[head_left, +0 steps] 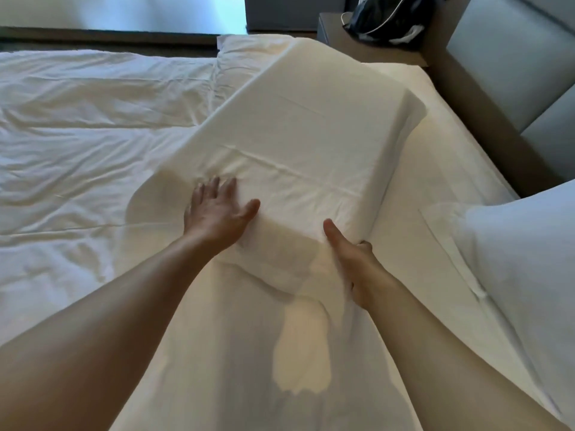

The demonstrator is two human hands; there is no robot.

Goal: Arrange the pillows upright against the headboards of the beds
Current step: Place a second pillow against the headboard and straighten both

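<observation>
Both our forearms reach forward over the bed [77, 144], and each hand meets the near end of the large white pillow [298, 141]. Our left hand [217, 213] lies flat and unclenched on the pillow's top face, fingers spread, pressing rather than gripping. Our right hand [351, 256] is clenched on the pillow's near right corner, thumb on top and fingers curled under the edge, so it grasps the pillow itself.

From our hands the pillow runs away and to the right; its long axis is diagonal across the bed, ending near the far right corner by the nightstand [336, 35]. It lies flat or only slightly raised at our end, not upright. The padded grey headboard [510, 66] stands along the right edge of the bed, well to the right of the pillow, with bare sheet between them. Our right hand is on the side nearer the headboard, our left on the side away from it.

We judge that the pillow must be swung so its long edge lies parallel to the headboard, then tipped up against it.

The pillow looks blocky and firm, with squared edges and a smooth white case creased faintly across the top. A second, softer pillow [522, 259] lies at the near right edge.
</observation>
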